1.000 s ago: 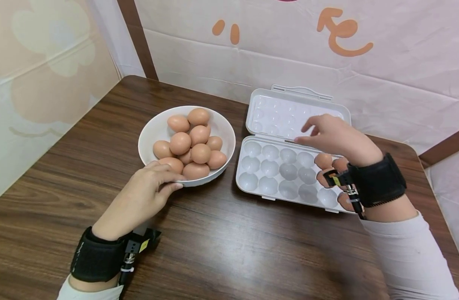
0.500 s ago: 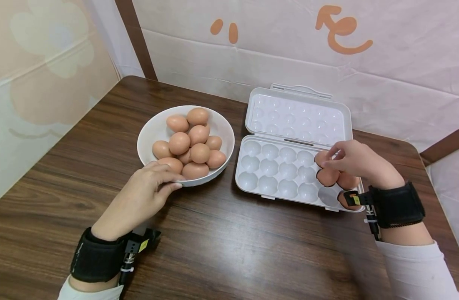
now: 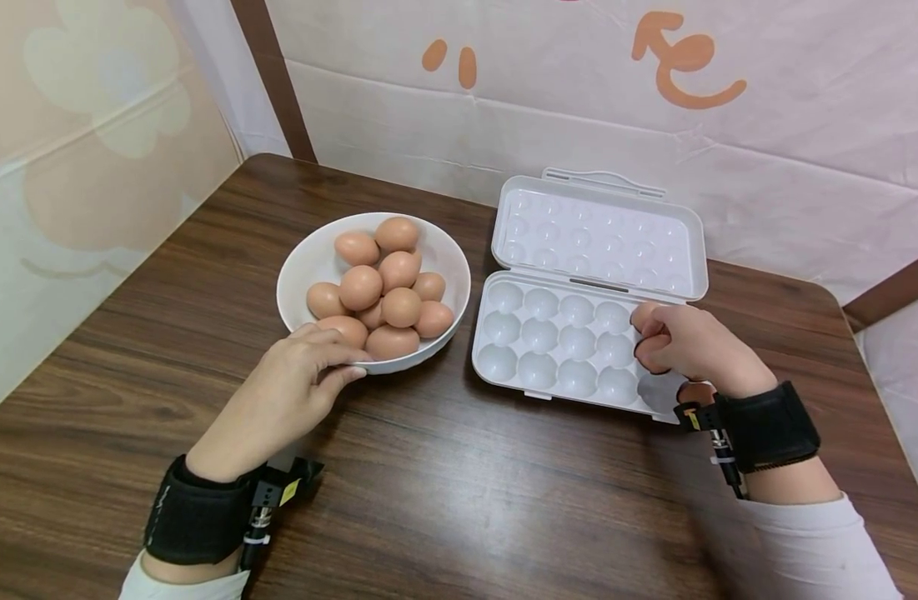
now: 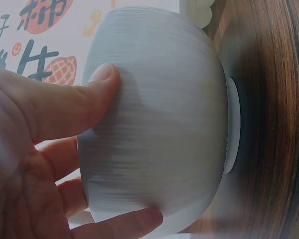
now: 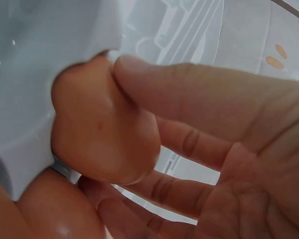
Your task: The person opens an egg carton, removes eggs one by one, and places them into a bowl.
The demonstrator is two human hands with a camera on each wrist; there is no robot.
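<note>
Brown egg [image 5: 102, 134] held in right hand [image 3: 691, 346] fingers over egg tray [image 3: 552, 354], right end; few seated, most cups bare. Left hand [image 3: 278, 400] fingers grip bowl [image 3: 301, 267], still heaped.

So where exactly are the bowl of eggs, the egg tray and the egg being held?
white bowl [image 3: 312, 258]: head view, bare inner wall at the left.
egg tray [image 3: 504, 329]: head view, empty cups at its left end.
egg [image 5: 99, 132]: right wrist view, middle of its shell.
</note>
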